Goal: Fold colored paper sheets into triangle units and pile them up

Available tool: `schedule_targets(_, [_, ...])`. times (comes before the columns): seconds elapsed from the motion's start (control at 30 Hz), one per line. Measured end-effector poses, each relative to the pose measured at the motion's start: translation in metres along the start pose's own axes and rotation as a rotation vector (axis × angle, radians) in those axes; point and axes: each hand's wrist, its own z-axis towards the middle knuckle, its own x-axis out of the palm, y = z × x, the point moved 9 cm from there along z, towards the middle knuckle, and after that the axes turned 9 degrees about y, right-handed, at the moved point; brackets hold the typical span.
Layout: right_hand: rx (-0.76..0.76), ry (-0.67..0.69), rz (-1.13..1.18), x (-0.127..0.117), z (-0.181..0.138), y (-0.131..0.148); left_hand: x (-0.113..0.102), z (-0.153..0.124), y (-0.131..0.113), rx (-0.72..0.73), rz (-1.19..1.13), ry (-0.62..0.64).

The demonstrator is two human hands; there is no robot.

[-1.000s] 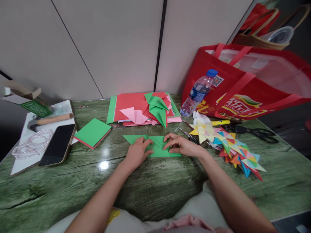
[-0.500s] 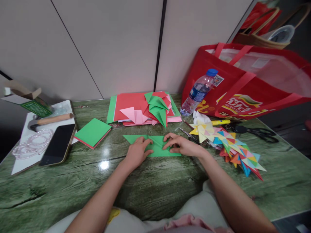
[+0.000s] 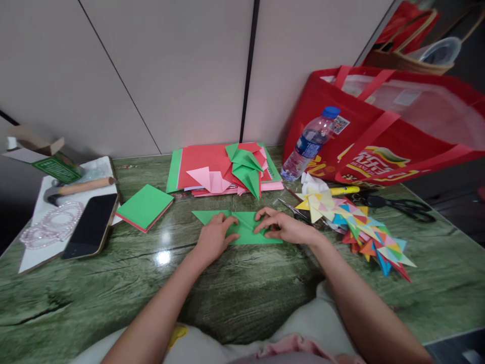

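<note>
A folded sheet of green paper (image 3: 248, 222) lies flat on the table, its pointed left end sticking out past my fingers. My left hand (image 3: 216, 235) rests on its left half, fingers apart and thumb toward the middle. On the right half, my right hand (image 3: 282, 227) touches the paper with spread, bent fingers. Neither hand grips anything. Just behind lie folded green paper pieces (image 3: 248, 167) and a folded pink piece (image 3: 210, 181), on a stack of red, pink and green sheets (image 3: 197, 156).
To the left are a stack of square papers (image 3: 145, 206), a phone (image 3: 91, 226), a bead string (image 3: 53, 226) and a wooden-handled tool (image 3: 85, 187). On the right stand a plastic bottle (image 3: 308, 146) and red bag (image 3: 364, 126), with scissors (image 3: 397, 203) and colourful folded paper pieces (image 3: 367, 227).
</note>
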Motion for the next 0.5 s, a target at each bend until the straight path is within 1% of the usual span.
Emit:
schedule_targets(0.3, [0.008,0.006,0.015,0.0006,0.0005,0.0029,0.0001,-0.0006,0.0002,-0.008,0.012,0.003])
schedule_targets(0.5, [0.070,-0.061,-0.052,0.0019,0.0060,-0.0004,0.0003,-0.0003,-0.0010,-0.006,0.038,-0.004])
